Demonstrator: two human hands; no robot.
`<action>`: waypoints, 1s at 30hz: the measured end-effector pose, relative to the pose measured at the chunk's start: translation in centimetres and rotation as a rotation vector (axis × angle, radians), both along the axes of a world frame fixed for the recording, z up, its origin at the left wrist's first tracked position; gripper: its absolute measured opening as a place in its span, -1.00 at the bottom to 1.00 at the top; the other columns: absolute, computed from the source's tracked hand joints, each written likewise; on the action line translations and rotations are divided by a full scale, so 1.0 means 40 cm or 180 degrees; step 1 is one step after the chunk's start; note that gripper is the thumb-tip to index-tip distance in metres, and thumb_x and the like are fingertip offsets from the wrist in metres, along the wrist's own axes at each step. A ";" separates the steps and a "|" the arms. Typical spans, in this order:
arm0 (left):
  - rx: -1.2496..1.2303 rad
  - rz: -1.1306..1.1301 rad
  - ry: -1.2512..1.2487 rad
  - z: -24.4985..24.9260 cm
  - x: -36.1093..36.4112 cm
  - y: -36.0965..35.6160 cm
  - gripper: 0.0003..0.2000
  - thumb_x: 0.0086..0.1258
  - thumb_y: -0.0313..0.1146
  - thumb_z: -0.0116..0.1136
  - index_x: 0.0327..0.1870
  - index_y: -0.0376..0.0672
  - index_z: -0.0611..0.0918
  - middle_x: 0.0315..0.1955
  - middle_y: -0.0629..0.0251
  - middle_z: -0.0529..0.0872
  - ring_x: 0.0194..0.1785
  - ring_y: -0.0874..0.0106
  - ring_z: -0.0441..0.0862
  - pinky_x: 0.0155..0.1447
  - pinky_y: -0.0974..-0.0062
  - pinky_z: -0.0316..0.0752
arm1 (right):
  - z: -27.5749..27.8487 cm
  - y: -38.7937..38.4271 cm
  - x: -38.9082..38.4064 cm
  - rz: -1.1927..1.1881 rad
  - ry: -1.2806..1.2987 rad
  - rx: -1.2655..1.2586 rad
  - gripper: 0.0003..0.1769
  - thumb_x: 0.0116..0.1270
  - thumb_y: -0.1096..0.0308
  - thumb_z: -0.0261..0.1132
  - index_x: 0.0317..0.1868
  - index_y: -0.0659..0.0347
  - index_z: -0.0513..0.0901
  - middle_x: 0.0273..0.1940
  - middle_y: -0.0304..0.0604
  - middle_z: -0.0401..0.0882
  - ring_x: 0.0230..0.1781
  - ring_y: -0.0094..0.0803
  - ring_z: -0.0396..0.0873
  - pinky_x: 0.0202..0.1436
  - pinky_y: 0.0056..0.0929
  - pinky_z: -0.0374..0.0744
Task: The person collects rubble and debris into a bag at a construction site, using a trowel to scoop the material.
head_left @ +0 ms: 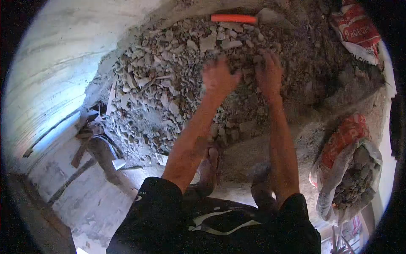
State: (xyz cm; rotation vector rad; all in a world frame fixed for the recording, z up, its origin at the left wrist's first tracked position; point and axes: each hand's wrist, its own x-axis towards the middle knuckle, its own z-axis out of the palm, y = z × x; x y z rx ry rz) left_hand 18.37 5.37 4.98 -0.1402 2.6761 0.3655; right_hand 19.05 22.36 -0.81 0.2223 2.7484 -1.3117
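Both my arms reach forward into a large heap of grey rubble (169, 84), made of broken concrete pieces and dust. My left hand (218, 77) lies on the stones with its fingers spread, palm down. Just to its right, my right hand (268, 73) presses into the darker, finer debris with its fingers dug in. Whether either hand has closed on a stone is hidden by the backs of the hands. An orange pipe piece (233, 18) lies at the top of the heap, beyond both hands.
A sack (349, 169) with red print, filled with rubble, stands open at the right. Another red-printed sack (357, 29) lies at the top right. A pale wall (55, 63) runs along the left, with wooden scraps (91, 144) at its foot.
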 end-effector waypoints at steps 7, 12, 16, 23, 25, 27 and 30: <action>0.0199 -0.0225 0.0606 -0.069 0.050 -0.030 -0.31 0.15 0.12 0.23 0.18 -0.24 0.49 0.02 -0.05 0.52 0.16 -0.03 0.43 0.22 0.01 0.34 | -0.010 -0.067 -0.108 0.1492 -0.0226 0.1598 -0.60 0.43 0.23 0.05 0.20 0.18 0.50 0.27 -0.02 0.42 0.38 -0.08 0.27 0.40 0.23 0.18; -0.0337 -0.0361 0.0826 -0.080 0.023 0.000 -0.37 0.13 0.10 0.23 0.08 -0.24 0.55 0.06 0.06 0.47 0.20 0.05 0.36 0.24 -0.05 0.23 | -0.245 -0.067 -0.118 0.1682 0.0446 0.1582 -0.58 0.40 0.10 0.08 0.13 0.13 0.57 0.26 -0.19 0.45 0.41 -0.11 0.20 0.37 0.34 0.16; -0.0286 -0.0703 0.0396 -0.055 0.063 -0.013 -0.35 0.09 0.10 0.30 0.03 -0.31 0.55 0.09 0.06 0.42 0.21 0.10 0.32 0.25 0.00 0.15 | -0.097 -0.081 -0.101 0.1829 -0.0920 0.1529 -0.38 0.43 -0.19 -0.09 0.43 -0.21 0.27 0.45 -0.34 0.18 0.50 -0.12 0.03 0.37 0.56 -0.06; -0.0440 -0.0647 0.0395 -0.048 0.086 0.005 -0.27 0.10 0.13 0.30 0.10 -0.38 0.51 0.08 0.04 0.42 0.20 0.12 0.35 0.29 -0.02 0.16 | -0.044 -0.057 -0.035 0.1621 -0.0403 0.1119 -0.60 0.36 0.00 0.14 0.09 -0.06 0.63 0.23 -0.16 0.48 0.31 -0.08 0.30 0.24 0.43 0.17; -0.0240 -0.0661 0.0014 -0.045 0.092 -0.008 -0.23 0.10 0.14 0.29 0.15 -0.39 0.47 0.14 -0.02 0.40 0.23 0.05 0.36 0.32 -0.05 0.18 | -0.001 -0.083 -0.027 0.1509 -0.0554 0.0991 -0.59 0.38 0.00 0.12 0.12 -0.06 0.62 0.25 -0.11 0.46 0.33 -0.07 0.28 0.27 0.40 0.14; 0.0127 -0.0875 0.0044 -0.069 0.108 -0.044 -0.24 0.14 0.14 0.26 0.18 -0.36 0.46 0.18 -0.05 0.38 0.26 0.01 0.35 0.34 -0.07 0.17 | 0.043 -0.071 -0.042 0.1871 -0.1262 0.1019 -0.54 0.41 0.00 0.12 0.24 -0.06 0.54 0.31 0.00 0.37 0.38 0.02 0.22 0.34 0.30 0.09; 0.0978 -0.0992 0.0329 -0.035 0.100 -0.051 -0.28 0.24 0.14 0.18 0.24 -0.29 0.44 0.26 -0.09 0.33 0.34 -0.04 0.28 0.39 -0.10 0.13 | 0.087 -0.010 0.040 0.0777 0.0065 0.0470 -0.44 0.45 -0.17 -0.07 0.29 -0.12 0.48 0.42 -0.03 0.21 0.41 0.08 0.17 0.40 0.34 0.02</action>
